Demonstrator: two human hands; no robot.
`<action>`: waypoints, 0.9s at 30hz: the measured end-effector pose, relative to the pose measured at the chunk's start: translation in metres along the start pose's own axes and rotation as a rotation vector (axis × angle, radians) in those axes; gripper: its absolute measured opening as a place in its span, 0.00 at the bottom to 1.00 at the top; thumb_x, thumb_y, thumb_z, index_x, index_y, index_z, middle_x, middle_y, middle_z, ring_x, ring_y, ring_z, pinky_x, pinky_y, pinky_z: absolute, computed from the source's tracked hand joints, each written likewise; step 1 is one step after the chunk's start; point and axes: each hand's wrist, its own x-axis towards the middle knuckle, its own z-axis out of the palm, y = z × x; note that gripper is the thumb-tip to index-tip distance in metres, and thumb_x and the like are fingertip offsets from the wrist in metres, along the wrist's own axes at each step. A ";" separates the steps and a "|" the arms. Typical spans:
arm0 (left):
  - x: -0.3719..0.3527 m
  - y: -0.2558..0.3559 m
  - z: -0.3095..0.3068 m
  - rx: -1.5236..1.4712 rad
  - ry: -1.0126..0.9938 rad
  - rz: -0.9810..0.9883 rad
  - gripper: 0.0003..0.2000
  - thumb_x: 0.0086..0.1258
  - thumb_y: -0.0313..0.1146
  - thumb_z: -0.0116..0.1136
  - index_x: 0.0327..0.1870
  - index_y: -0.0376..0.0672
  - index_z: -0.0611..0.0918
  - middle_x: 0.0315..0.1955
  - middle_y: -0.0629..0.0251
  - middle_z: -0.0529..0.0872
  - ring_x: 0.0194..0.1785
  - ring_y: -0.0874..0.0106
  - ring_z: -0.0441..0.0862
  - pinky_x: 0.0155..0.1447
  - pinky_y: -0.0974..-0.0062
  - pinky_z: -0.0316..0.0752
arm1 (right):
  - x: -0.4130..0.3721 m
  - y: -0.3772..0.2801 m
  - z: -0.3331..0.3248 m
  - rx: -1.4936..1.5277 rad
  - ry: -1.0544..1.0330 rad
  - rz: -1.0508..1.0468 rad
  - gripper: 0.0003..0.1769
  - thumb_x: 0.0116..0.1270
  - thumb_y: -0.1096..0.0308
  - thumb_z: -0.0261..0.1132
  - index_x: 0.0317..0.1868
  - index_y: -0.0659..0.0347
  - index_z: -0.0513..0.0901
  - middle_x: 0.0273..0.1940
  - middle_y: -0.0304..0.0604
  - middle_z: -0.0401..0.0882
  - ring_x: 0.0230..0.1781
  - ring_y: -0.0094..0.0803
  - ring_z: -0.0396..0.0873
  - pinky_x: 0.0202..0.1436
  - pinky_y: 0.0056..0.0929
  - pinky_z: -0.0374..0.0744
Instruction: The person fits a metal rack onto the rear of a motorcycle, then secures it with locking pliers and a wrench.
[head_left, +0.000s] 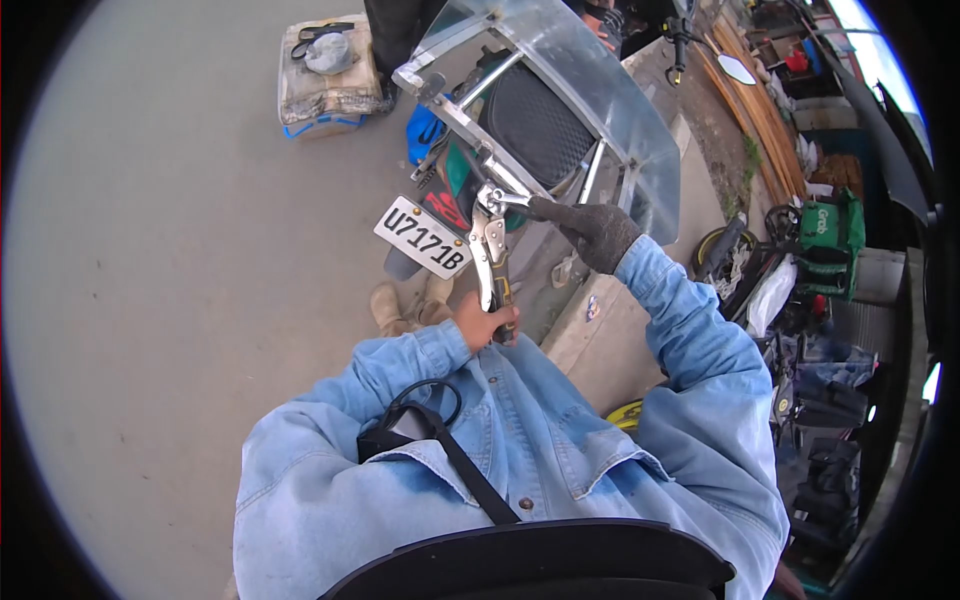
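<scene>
Head view: plate [423,236] reads "U7171B", green bag [830,245] "Grab". Left hand [484,322] clasps locking pliers [491,250]; gloved right hand [600,237] is beside the metal frame [456,117], grip unclear.

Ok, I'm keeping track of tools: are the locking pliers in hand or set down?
In hand: the left hand is closed around the handles of the locking pliers, their head beside the metal frame.
</scene>
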 end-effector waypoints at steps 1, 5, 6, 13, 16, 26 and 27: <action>0.000 0.001 0.001 -0.006 0.002 0.003 0.10 0.63 0.25 0.58 0.39 0.34 0.71 0.25 0.55 0.79 0.25 0.64 0.82 0.29 0.66 0.82 | 0.003 0.005 -0.002 -0.003 -0.005 -0.004 0.36 0.60 0.76 0.56 0.67 0.31 0.64 0.36 0.50 0.80 0.36 0.46 0.81 0.41 0.42 0.79; -0.003 0.000 -0.003 -0.029 -0.015 -0.005 0.09 0.63 0.25 0.59 0.39 0.35 0.71 0.26 0.56 0.79 0.25 0.65 0.81 0.30 0.66 0.82 | 0.015 0.016 -0.011 -0.012 -0.044 -0.094 0.38 0.59 0.78 0.55 0.66 0.28 0.64 0.39 0.48 0.81 0.38 0.45 0.81 0.43 0.38 0.80; -0.003 0.001 -0.003 -0.027 -0.029 -0.012 0.09 0.63 0.25 0.59 0.39 0.36 0.71 0.26 0.56 0.79 0.26 0.65 0.81 0.30 0.66 0.82 | 0.017 0.017 -0.013 -0.045 -0.095 -0.065 0.37 0.60 0.78 0.54 0.66 0.29 0.65 0.40 0.48 0.81 0.38 0.44 0.81 0.43 0.38 0.80; 0.001 -0.003 0.001 0.026 0.025 0.056 0.10 0.61 0.23 0.59 0.38 0.36 0.70 0.26 0.56 0.79 0.26 0.66 0.81 0.29 0.66 0.82 | 0.009 -0.001 0.003 0.130 0.042 -0.058 0.35 0.59 0.82 0.54 0.65 0.40 0.69 0.39 0.52 0.82 0.34 0.45 0.82 0.42 0.38 0.79; 0.001 0.000 0.006 0.017 0.024 0.033 0.11 0.61 0.22 0.59 0.40 0.36 0.69 0.26 0.57 0.79 0.25 0.66 0.81 0.29 0.67 0.82 | 0.006 0.003 0.010 0.143 0.037 -0.019 0.30 0.64 0.79 0.53 0.64 0.40 0.69 0.35 0.54 0.81 0.31 0.47 0.81 0.40 0.40 0.78; 0.000 -0.003 0.003 0.084 0.073 0.099 0.07 0.61 0.23 0.59 0.34 0.33 0.73 0.24 0.58 0.80 0.25 0.69 0.81 0.29 0.70 0.80 | -0.005 -0.039 0.016 0.173 -0.023 0.274 0.31 0.64 0.76 0.53 0.66 0.38 0.67 0.39 0.57 0.80 0.38 0.50 0.81 0.45 0.42 0.76; 0.003 -0.006 0.000 0.121 0.055 0.116 0.07 0.61 0.24 0.59 0.34 0.33 0.73 0.24 0.58 0.80 0.25 0.69 0.81 0.29 0.70 0.80 | -0.007 -0.037 0.021 0.217 0.038 0.252 0.30 0.64 0.76 0.53 0.66 0.38 0.67 0.41 0.56 0.80 0.41 0.49 0.81 0.48 0.40 0.77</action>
